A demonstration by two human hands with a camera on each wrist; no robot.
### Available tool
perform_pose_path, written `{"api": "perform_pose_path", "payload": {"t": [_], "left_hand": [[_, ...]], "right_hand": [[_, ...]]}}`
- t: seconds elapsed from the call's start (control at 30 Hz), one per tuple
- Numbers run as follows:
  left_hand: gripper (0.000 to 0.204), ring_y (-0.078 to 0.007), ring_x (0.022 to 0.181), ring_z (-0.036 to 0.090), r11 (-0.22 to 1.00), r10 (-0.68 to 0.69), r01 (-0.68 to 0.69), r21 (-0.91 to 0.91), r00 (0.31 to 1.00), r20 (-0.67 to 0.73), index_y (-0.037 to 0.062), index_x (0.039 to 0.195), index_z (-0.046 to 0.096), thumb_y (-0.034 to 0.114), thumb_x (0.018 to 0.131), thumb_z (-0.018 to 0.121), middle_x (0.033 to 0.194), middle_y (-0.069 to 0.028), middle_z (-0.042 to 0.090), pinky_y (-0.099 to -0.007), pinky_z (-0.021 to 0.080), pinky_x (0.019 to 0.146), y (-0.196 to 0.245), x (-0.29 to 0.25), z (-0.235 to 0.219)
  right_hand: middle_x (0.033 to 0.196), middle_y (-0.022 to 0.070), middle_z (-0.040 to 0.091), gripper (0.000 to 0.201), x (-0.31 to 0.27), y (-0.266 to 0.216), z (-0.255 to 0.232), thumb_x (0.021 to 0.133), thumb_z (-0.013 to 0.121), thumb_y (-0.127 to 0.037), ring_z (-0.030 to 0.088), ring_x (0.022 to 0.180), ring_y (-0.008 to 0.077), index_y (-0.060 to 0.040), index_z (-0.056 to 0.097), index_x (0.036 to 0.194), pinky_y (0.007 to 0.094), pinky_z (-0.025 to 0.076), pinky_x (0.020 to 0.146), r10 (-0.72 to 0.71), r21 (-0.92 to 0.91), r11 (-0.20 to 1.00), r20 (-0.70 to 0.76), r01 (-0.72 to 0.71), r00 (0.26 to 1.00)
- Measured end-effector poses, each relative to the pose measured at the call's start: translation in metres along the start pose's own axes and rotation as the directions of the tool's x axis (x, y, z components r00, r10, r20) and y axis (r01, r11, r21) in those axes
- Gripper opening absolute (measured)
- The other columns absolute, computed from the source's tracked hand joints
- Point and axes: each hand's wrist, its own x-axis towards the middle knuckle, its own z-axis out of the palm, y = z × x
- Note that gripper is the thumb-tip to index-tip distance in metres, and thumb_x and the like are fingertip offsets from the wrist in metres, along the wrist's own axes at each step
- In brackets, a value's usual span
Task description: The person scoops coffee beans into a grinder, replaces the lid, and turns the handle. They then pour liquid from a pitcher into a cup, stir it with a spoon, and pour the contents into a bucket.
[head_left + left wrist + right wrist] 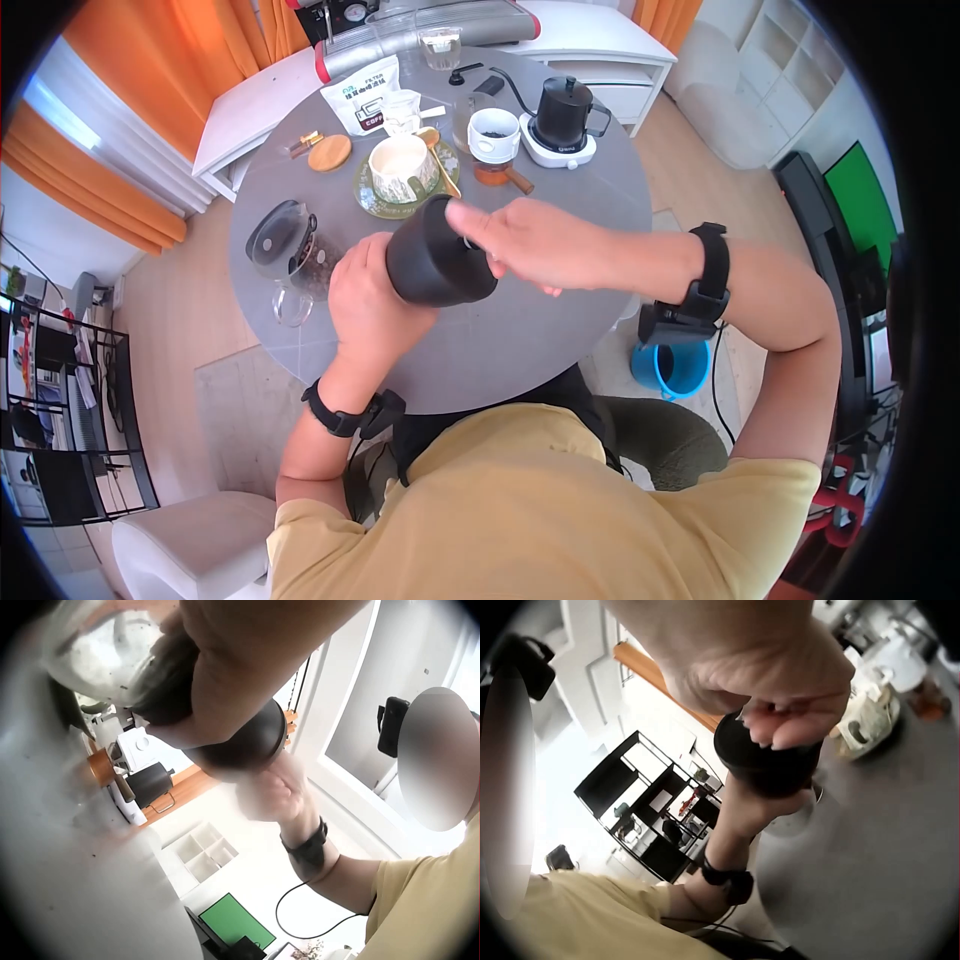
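Observation:
Over the near half of the round table, both hands are on a black, flared canister (430, 262). My left hand (375, 295) grips its body from the left side. My right hand (545, 240) is at the right end, its fingers curled over the rim and its thumb along the top. In the right wrist view the fingertips (787, 739) reach in front of the dark round end. A small silvery piece shows by these fingers; I cannot tell what it is. Close to the left hand stands a glass jug (310, 265) with dark beans in it.
Beyond the hands are a patterned cup (403, 165) on a green saucer (370, 203), a white dripper cup (493, 135), and a black kettle (563, 115) on a white base. A coffee bag (362, 95) and a wooden lid (329, 153) lie farther left. A blue bucket (672, 370) stands on the floor.

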Motion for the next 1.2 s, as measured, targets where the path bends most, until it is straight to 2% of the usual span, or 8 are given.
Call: {"api": "perform_pose_path", "payload": {"t": [0.13,0.3,0.53,0.67,0.83,1.07,1.13,1.2], "left_hand": [[0.046,-0.0322,0.079,0.06,0.999,0.016,-0.014,-0.048,0.998,0.061,0.0032,0.092,0.056,0.012,0.052,0.076,0.083,-0.0121,0.061,-0.0386,0.047,0.072,0.001,0.001,-0.005],[0.046,-0.0325,0.079,0.06,0.999,0.016,-0.014,-0.033,0.999,0.048,0.003,0.092,0.056,0.013,0.051,0.077,0.083,-0.0127,0.061,-0.0391,0.047,0.072,0.006,0.0,-0.002],[0.051,-0.0337,0.082,0.061,0.999,0.032,-0.032,-0.009,0.999,-0.018,0.0023,0.096,0.057,0.014,0.052,0.078,0.086,-0.0143,0.063,-0.0393,0.048,0.074,0.003,-0.005,0.004],[0.053,-0.0338,0.084,0.061,0.954,-0.089,0.143,-0.262,0.974,0.21,0.0029,0.098,0.058,0.017,0.053,0.081,0.089,-0.014,0.064,-0.0398,0.048,0.075,0.005,-0.003,-0.002],[0.052,-0.0339,0.084,0.061,0.953,-0.045,0.132,-0.272,0.951,0.305,0.0038,0.096,0.059,0.018,0.052,0.082,0.087,-0.0128,0.063,-0.0401,0.049,0.074,0.003,0.0,-0.013],[0.05,-0.0327,0.083,0.061,0.992,-0.037,0.056,-0.11,0.984,0.175,0.0032,0.094,0.058,0.015,0.051,0.08,0.085,-0.0128,0.063,-0.0393,0.048,0.074,0.01,-0.006,-0.008],[0.05,-0.0325,0.083,0.061,0.999,-0.021,0.025,-0.029,0.99,0.14,0.0032,0.094,0.058,0.015,0.051,0.08,0.085,-0.0127,0.063,-0.0393,0.048,0.074,0.01,-0.005,-0.005],[0.05,-0.0323,0.082,0.061,0.999,-0.004,-0.002,0.054,0.995,0.104,0.0033,0.094,0.057,0.015,0.051,0.08,0.085,-0.0127,0.063,-0.0393,0.048,0.074,0.008,-0.005,-0.002]], "right_hand": [[0.059,0.0117,0.053,0.067,0.016,0.021,-0.008,0.094,0.027,-0.054,0.053,0.048,0.0207,0.0008,0.058,0.071,0.0376,0.042,0.04,-0.275,-0.324,0.906,0.035,0.271,0.961],[0.047,-0.002,0.026,0.054,0.012,0.013,0.0,0.095,0.036,-0.044,0.023,0.038,0.012,-0.0121,0.033,0.051,0.0289,0.02,0.036,0.216,0.352,0.901,0.145,-0.255,0.965],[0.046,-0.0027,0.025,0.055,0.002,0.019,0.006,0.095,0.035,-0.046,0.022,0.037,0.0108,-0.0132,0.029,0.051,0.0276,0.019,0.036,0.207,0.654,0.672,0.286,-0.349,0.936],[0.05,0.005,0.042,0.05,0.002,0.028,-0.004,0.091,0.047,-0.05,0.043,0.042,0.0186,-0.0086,0.043,0.064,0.0296,0.034,0.042,-0.345,-0.184,0.927,-0.078,0.327,0.935],[0.059,0.0117,0.053,0.041,0.007,0.03,-0.023,0.087,0.057,-0.043,0.055,0.055,0.0315,-0.004,0.049,0.078,0.0394,0.043,0.049,-0.833,-0.828,0.066,0.261,0.556,0.487],[0.051,0.0079,0.047,0.05,0.012,0.031,0.001,0.092,0.049,-0.044,0.049,0.043,0.0213,-0.0052,0.048,0.06,0.0333,0.038,0.042,-0.719,-0.675,0.534,-0.046,0.509,0.693],[0.047,0.002,0.04,0.059,0.002,0.022,0.001,0.094,0.044,-0.05,0.04,0.04,0.014,-0.0073,0.047,0.054,0.0313,0.033,0.04,-0.01,0.005,1.0,-0.082,0.01,0.997],[0.047,-0.0001,0.037,0.062,0.011,0.037,0.013,0.093,0.04,-0.054,0.036,0.04,0.0119,-0.0074,0.046,0.054,0.0295,0.03,0.039,-0.065,0.137,0.987,-0.128,0.083,0.99]]}}
